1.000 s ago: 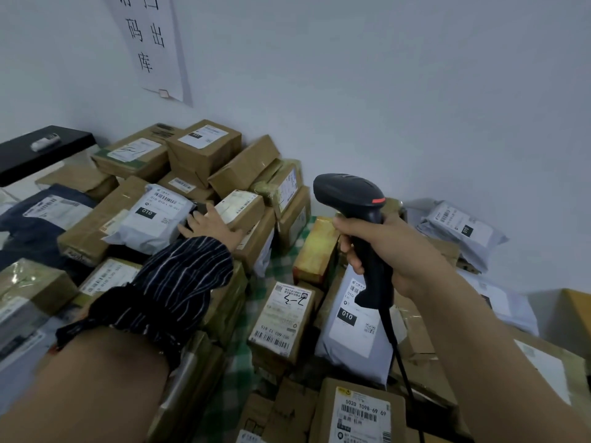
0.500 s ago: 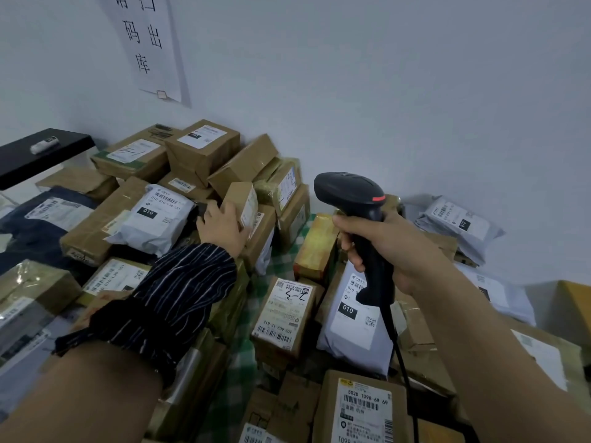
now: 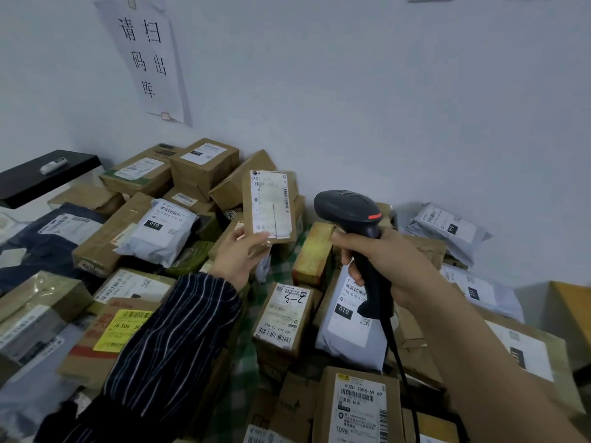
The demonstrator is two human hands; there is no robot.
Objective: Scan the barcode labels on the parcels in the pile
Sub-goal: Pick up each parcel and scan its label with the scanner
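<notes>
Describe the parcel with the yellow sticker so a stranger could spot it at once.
Start at the pile under the paper notice on the wall and look at its near left side, beside the striped sleeve. The cardboard box there has red print and a yellow sticker marked J6-506; its neighbours wear white labels.

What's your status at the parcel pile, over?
Left hand holds small brown box upright, label toward camera. Right hand grips scanner, head just right of the box. Nothing between scanner and label.

Paper sign (image 3: 150, 59) on wall (image 3: 383, 91); black shelf (image 3: 28, 183) w/ white remote (image 3: 53, 165); checked cloth (image 3: 246, 372).
</notes>
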